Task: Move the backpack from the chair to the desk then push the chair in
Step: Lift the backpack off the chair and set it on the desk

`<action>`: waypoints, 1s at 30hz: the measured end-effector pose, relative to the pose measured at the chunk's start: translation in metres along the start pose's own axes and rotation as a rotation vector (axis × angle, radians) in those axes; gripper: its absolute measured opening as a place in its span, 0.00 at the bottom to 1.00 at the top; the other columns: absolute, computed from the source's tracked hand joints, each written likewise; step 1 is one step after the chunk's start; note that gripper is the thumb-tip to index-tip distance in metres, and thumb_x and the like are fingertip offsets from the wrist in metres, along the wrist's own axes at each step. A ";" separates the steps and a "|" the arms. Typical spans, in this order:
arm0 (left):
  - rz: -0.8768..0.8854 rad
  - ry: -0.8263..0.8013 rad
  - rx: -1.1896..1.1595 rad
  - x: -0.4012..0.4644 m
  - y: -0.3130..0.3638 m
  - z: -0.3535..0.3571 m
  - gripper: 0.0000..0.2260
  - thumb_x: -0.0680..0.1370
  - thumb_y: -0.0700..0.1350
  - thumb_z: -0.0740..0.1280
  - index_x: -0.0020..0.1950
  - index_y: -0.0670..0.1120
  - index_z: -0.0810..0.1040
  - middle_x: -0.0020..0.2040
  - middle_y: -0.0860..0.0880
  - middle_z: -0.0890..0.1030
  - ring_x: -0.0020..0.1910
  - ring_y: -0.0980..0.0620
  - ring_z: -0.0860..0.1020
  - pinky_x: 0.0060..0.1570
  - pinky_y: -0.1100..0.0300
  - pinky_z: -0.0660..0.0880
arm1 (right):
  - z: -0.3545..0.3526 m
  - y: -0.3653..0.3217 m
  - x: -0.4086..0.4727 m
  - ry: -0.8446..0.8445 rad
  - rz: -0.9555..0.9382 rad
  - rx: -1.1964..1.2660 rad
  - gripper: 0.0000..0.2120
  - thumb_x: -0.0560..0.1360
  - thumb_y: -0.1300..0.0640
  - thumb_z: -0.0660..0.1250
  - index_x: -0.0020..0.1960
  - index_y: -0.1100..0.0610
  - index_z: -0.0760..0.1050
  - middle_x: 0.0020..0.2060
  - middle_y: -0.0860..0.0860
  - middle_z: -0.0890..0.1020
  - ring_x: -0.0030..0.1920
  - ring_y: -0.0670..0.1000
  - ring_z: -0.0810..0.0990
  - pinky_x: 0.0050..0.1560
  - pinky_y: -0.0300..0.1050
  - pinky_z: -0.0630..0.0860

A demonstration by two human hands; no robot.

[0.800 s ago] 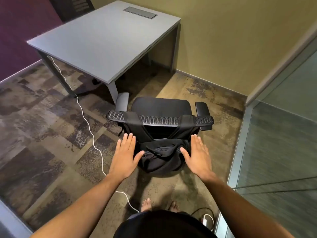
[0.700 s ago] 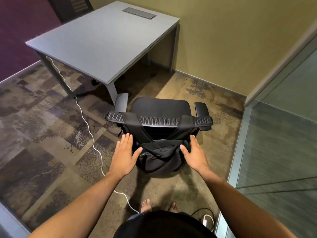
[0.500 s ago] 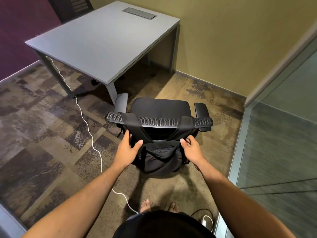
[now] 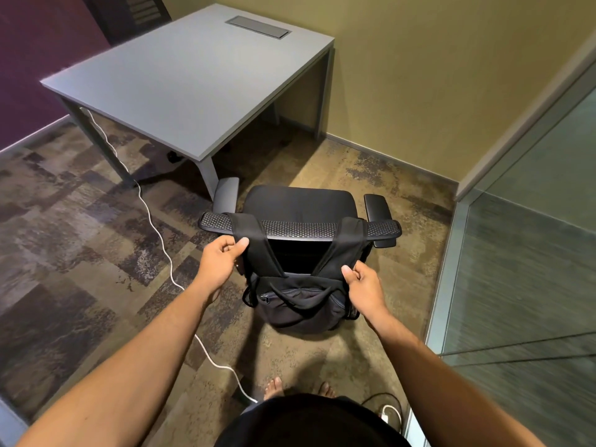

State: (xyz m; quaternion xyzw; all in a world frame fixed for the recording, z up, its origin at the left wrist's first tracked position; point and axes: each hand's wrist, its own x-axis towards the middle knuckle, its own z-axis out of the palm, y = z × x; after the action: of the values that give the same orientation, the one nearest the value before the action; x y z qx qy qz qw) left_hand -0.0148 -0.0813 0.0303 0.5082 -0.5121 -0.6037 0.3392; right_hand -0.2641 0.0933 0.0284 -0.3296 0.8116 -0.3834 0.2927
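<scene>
A black backpack hangs behind the black office chair, its two shoulder straps looped over the top of the mesh backrest. My left hand pinches the left strap just below the backrest. My right hand grips the right strap lower down, near the bag's top. The grey desk stands beyond the chair, to the upper left, and the chair sits pulled out from it.
A white cable runs across the carpet from the desk's left leg to a spot near my feet. A glass partition closes off the right side. A white charger lies on the floor by my right foot. A yellow wall stands behind the desk.
Both hands were open beside the backpack; they moved in and up and closed on its two shoulder straps. Backpack and chair have stayed in place.
</scene>
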 end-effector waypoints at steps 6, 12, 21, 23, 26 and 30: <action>-0.041 0.232 -0.195 -0.008 -0.003 -0.009 0.10 0.79 0.45 0.69 0.37 0.48 0.77 0.37 0.47 0.75 0.40 0.50 0.74 0.45 0.54 0.75 | 0.008 -0.013 -0.011 0.065 -0.071 0.051 0.22 0.79 0.57 0.66 0.34 0.53 0.55 0.27 0.48 0.60 0.31 0.48 0.58 0.34 0.48 0.56; 0.005 0.529 -0.301 -0.016 -0.010 -0.013 0.12 0.81 0.44 0.66 0.38 0.49 0.71 0.34 0.50 0.71 0.32 0.58 0.72 0.37 0.59 0.73 | 0.011 -0.034 -0.012 0.066 -0.175 0.088 0.22 0.79 0.57 0.66 0.34 0.52 0.55 0.25 0.44 0.59 0.30 0.44 0.57 0.30 0.43 0.54; 0.048 0.486 -0.288 -0.038 -0.035 -0.018 0.12 0.79 0.41 0.67 0.37 0.51 0.72 0.31 0.57 0.72 0.32 0.61 0.70 0.38 0.58 0.69 | 0.008 -0.043 -0.023 0.143 -0.196 0.098 0.22 0.79 0.58 0.66 0.34 0.57 0.56 0.28 0.50 0.60 0.31 0.46 0.58 0.33 0.47 0.56; 0.042 0.428 -0.326 -0.043 -0.036 -0.011 0.12 0.78 0.41 0.67 0.35 0.51 0.73 0.34 0.53 0.71 0.35 0.57 0.70 0.40 0.57 0.68 | 0.006 -0.044 -0.027 0.160 -0.197 0.097 0.22 0.79 0.58 0.66 0.34 0.60 0.56 0.28 0.51 0.60 0.31 0.46 0.58 0.33 0.48 0.56; 0.063 0.267 -0.295 -0.054 -0.036 0.006 0.09 0.79 0.39 0.66 0.41 0.48 0.71 0.37 0.51 0.68 0.35 0.59 0.67 0.39 0.60 0.65 | -0.003 -0.046 -0.030 0.181 -0.187 0.109 0.20 0.79 0.56 0.65 0.36 0.65 0.60 0.29 0.59 0.63 0.32 0.48 0.60 0.34 0.49 0.59; 0.107 -0.036 -0.164 -0.069 -0.039 0.033 0.04 0.80 0.36 0.64 0.49 0.44 0.74 0.39 0.58 0.80 0.39 0.65 0.76 0.43 0.71 0.72 | -0.029 -0.045 -0.035 0.223 -0.174 0.147 0.19 0.79 0.54 0.64 0.38 0.67 0.65 0.33 0.66 0.69 0.33 0.47 0.64 0.34 0.49 0.61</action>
State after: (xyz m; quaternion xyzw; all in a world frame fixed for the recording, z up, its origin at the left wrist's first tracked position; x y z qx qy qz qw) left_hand -0.0247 0.0019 0.0095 0.4399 -0.4933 -0.6336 0.4021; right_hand -0.2497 0.1104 0.0880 -0.3315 0.7772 -0.5000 0.1898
